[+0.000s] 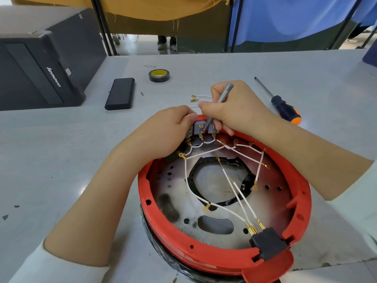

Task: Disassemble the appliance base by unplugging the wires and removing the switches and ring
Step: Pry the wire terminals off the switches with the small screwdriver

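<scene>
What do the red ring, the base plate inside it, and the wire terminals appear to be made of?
Red ring: likely moulded plastic, with a uniform colour and soft sheen.
Base plate: probably sheet metal, grey, reflective, punched with holes, scorched in patches.
Wire terminals: gold-coloured metal, perhaps brass, shiny.

The hands (204,123) cover the far switches (201,127); the tool's (221,99) tip is hidden there. The frame's bottom edge cuts off the red base (204,256).

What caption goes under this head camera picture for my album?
Right hand works a metal tool at the switches on the red ring while the left hand steadies them.
</scene>
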A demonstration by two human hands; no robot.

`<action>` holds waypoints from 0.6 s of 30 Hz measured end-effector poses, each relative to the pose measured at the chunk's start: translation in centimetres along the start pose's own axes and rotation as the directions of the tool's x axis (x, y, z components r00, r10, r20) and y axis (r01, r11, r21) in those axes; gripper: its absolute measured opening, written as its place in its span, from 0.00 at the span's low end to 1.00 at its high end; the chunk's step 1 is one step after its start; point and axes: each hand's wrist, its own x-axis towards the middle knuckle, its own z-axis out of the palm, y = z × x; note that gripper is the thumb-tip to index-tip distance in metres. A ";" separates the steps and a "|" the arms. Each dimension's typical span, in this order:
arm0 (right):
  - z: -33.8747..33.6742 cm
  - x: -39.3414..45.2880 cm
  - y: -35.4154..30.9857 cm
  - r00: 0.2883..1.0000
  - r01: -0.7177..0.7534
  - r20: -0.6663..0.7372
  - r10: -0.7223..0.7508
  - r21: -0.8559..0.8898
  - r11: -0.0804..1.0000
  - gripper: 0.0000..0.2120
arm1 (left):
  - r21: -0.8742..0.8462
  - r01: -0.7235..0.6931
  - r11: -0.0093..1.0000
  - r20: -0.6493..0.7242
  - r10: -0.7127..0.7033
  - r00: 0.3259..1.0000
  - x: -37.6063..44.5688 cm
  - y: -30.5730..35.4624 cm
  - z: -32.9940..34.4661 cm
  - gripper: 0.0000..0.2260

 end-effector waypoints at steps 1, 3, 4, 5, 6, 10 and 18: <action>0.1 -0.2 0.1 1.000 0.016 -0.021 -0.017 -0.015 1.000 0.17 | -0.001 0.000 1.000 0.000 0.000 1.000 0.0 0.0 0.0 0.12; 0.3 -0.6 0.1 0.995 0.065 -0.075 -0.070 -0.058 0.996 0.16 | -0.004 -0.002 1.000 0.002 0.002 1.000 -0.1 0.1 0.0 0.12; 0.3 -0.8 0.1 0.991 0.086 -0.097 -0.092 -0.066 0.994 0.16 | -0.005 -0.004 1.000 0.003 0.004 1.000 -0.1 0.1 0.0 0.12; 0.2 -0.9 0.1 0.989 0.098 -0.108 -0.105 -0.063 0.993 0.16 | -0.006 -0.004 1.000 0.003 0.004 1.000 -0.1 0.1 -0.1 0.12; 0.2 -1.0 0.1 0.988 0.102 -0.108 -0.108 -0.062 0.993 0.16 | -0.003 -0.003 1.000 0.004 0.003 1.000 -0.1 0.2 -0.1 0.12; 0.4 -0.9 -0.1 0.993 0.080 -0.080 -0.088 -0.093 0.992 0.18 | 0.009 0.003 1.000 -0.007 -0.003 1.000 -0.1 0.2 -0.2 0.13; 0.1 -0.1 -0.8 1.000 -0.031 -0.004 0.031 -0.107 0.994 0.16 | 0.006 0.013 1.000 -0.010 -0.013 1.000 -0.1 0.4 -0.2 0.13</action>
